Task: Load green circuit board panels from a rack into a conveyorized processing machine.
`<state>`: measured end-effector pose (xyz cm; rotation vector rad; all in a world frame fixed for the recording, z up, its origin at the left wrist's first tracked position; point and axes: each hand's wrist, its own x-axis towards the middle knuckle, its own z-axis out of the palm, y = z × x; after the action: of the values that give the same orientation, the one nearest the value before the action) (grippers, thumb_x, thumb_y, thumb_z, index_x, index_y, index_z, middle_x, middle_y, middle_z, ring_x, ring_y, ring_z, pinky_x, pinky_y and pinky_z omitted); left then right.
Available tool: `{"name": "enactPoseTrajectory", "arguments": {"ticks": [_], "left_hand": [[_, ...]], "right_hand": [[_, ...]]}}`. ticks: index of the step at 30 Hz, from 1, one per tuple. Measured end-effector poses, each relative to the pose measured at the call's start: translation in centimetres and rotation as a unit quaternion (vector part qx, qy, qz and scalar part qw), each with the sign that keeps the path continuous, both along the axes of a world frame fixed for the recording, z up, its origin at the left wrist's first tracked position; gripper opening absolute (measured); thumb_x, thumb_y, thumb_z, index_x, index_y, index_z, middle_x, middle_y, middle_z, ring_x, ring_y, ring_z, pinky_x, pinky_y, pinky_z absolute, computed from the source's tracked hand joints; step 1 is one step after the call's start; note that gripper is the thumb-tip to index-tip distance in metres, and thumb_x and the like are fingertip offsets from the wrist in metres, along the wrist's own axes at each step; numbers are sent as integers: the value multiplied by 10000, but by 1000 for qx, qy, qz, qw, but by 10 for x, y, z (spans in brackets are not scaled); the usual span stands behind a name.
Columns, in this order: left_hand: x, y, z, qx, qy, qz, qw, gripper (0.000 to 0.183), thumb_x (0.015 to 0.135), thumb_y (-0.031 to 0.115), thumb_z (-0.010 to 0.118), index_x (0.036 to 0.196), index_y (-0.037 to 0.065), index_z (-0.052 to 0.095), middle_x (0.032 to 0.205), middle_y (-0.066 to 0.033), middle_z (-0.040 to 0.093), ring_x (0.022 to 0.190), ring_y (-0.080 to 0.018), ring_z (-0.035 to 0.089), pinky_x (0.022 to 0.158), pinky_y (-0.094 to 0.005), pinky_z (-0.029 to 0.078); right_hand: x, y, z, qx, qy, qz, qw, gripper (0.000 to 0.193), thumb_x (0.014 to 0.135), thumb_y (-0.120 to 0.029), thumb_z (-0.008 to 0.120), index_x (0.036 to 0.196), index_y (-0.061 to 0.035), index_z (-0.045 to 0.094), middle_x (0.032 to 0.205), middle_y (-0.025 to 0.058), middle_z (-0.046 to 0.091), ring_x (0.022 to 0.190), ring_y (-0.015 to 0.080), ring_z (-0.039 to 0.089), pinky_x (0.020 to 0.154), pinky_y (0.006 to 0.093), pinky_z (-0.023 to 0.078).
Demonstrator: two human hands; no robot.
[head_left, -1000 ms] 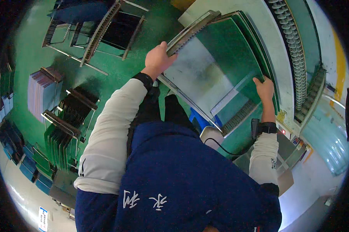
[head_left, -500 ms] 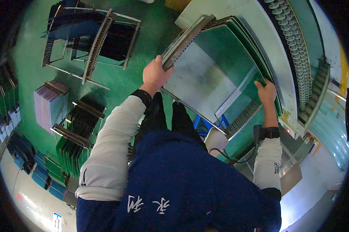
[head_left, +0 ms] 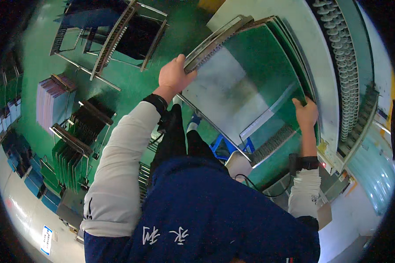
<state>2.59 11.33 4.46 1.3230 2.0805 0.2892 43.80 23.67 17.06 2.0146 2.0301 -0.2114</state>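
Note:
My left hand (head_left: 176, 78) is closed around the slotted metal rail (head_left: 219, 41) of a rack, near its lower end. Several thin green panels (head_left: 289, 57) stand in this rack, and the front one shows a broad pale reflection. On the other side, my right hand (head_left: 306, 115) grips the panels' right edge, its thumb on the front face and its fingers mostly hidden behind. A second slotted rail (head_left: 274, 144) runs below, close to my right wrist.
A machine with a row of pale round rollers (head_left: 344, 65) stands along the right. On the left floor are a rack of dark panels (head_left: 138, 37), a pinkish stack (head_left: 55, 105) and a rack of green panels (head_left: 70, 164). A blue stand (head_left: 223, 147) sits by my legs.
The surroundings have shifted slightly in view, and my legs have changed position, with a foot showing beside the rack. Both hands keep their grips.

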Motion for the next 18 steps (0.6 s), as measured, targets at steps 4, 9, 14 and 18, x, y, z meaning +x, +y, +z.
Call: {"name": "enactPoseTrajectory", "arguments": {"ticks": [4,9,14,18], "left_hand": [[1,-1,-2,12,21,-7,1000,498,732,434,707,995,50,528,937,-183,661,887,-382,641,770,-470,521],[1,-6,-25,96,67,-9,993,513,748,486,695,982,53,552,837,-176,675,833,-382,659,694,-469,516],[4,-5,-20,88,66,-15,994,564,728,494,642,1024,18,586,890,-224,681,868,-392,663,771,-471,528],[6,-6,-18,76,82,-16,994,567,726,506,630,1010,16,597,883,-212,685,869,-388,665,784,-459,531]], "right_hand": [[-2,-4,3,35,9,31,999,489,769,-405,744,1069,-24,687,994,222,692,915,395,665,810,457,518],[8,-2,-4,26,54,48,997,499,783,-400,736,1127,-46,666,1008,191,700,966,380,657,853,442,504],[10,0,-6,36,98,80,991,366,826,-268,730,1078,-8,682,973,144,718,880,277,677,809,365,497],[6,0,-5,35,102,79,991,420,794,-347,734,1090,-52,687,1010,168,708,946,346,668,844,415,500]]}}
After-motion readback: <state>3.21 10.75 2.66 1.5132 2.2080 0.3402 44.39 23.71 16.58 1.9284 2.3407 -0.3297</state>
